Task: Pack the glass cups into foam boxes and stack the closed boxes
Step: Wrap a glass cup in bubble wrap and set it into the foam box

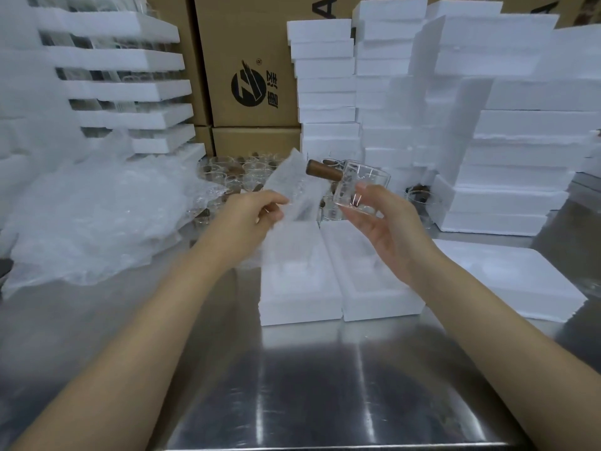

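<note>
My right hand (387, 229) curls its fingers and thumb round a glass cup (357, 187), held in the air above two open foam boxes (380, 297) on the steel counter (292, 385). The cup's wooden handle (323, 170) points left. My left hand (257, 209) pinches a blurred bubble-wrap sleeve (292, 187) just beside the cup. To do this well, I judge I should hold the sleeve's mouth wide and feed the handle in first, gripping the glass firmly.
</note>
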Available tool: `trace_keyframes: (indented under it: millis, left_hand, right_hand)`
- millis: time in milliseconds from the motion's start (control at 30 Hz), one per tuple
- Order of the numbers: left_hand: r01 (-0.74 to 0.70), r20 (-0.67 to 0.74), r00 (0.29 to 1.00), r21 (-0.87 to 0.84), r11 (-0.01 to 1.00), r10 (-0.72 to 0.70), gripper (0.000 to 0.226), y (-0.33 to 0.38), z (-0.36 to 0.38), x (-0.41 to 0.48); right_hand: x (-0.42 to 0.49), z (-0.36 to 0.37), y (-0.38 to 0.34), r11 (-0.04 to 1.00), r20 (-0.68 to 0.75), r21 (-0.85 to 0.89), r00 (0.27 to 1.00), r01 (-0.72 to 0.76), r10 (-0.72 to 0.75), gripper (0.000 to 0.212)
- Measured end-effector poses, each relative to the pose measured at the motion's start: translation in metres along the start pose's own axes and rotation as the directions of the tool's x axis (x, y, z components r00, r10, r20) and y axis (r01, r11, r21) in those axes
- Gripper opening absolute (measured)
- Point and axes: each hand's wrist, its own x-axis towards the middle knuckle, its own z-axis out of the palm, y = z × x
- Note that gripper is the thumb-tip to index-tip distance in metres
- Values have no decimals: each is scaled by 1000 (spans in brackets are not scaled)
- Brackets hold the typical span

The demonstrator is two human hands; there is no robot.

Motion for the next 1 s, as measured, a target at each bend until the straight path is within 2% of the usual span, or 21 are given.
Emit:
trace_keyframes:
  millis: [33, 67, 167, 233, 300, 400, 433, 533, 600, 733, 867, 900, 1000]
  left_hand:
    - [47, 32, 998, -52, 998, -45, 17, 0, -2, -1]
    - [101, 81, 992, -102, 990, -93, 24, -1, -4, -1]
    - [226, 287, 939, -109, 968, -187, 54, -1, -17, -6]
    - [190, 371, 917, -85, 978, -146, 52, -1, -20, -8]
    - [140, 403, 911, -105, 985, -87, 40, -1, -19, -8]
    - [74, 352, 936, -106, 992, -32, 16, 1, -14, -5]
    - [57, 315, 949, -93, 994, -25, 14, 1, -14, -5]
    - [55, 216, 976, -97, 994, -33, 16, -1, -12, -3]
    - [104, 120, 989, -166, 981, -85, 18, -2, -11, -1]
    - [171, -22, 981, -351, 920, -191, 17, 0, -10, 2]
    - [207, -21, 966, -539, 817, -259, 19, 7, -7, 4]
    - [210, 0, 967, -578, 788, -257, 22, 10, -6, 4]
    - [198, 92, 979, -637, 745, -182, 31, 19, -2, 1]
  right_hand:
    - [0, 0, 0, 1000, -10, -10, 1000, -1, 1, 30]
    - [0, 1, 0, 1000, -19, -16, 1000, -1, 1, 34]
    - [0, 3, 0, 998, -42, -64, 999, 23, -26, 39]
    - [0, 3, 0, 992, -77, -116, 995, 50, -59, 48]
    - [0, 0, -1, 987, -91, -138, 991, 80, -93, 56]
    - [-3, 1, -7, 983, 8, -142, 993, 114, -114, 32]
    - [-4, 2, -9, 982, 40, -154, 994, 111, -106, 32]
    - [-7, 4, -13, 953, 48, -288, 995, 92, -82, 51]
    - [-8, 3, -15, 916, 39, -392, 997, 82, -72, 62]
    - [-10, 3, -18, 751, 88, -650, 993, 113, -73, 65]
    - [-9, -1, -9, 539, 65, -827, 979, 161, -192, 75]
    - [-8, -2, -8, 531, 40, -834, 976, 150, -213, 73]
    - [-5, -4, -7, 605, -11, -789, 982, 107, -189, 66]
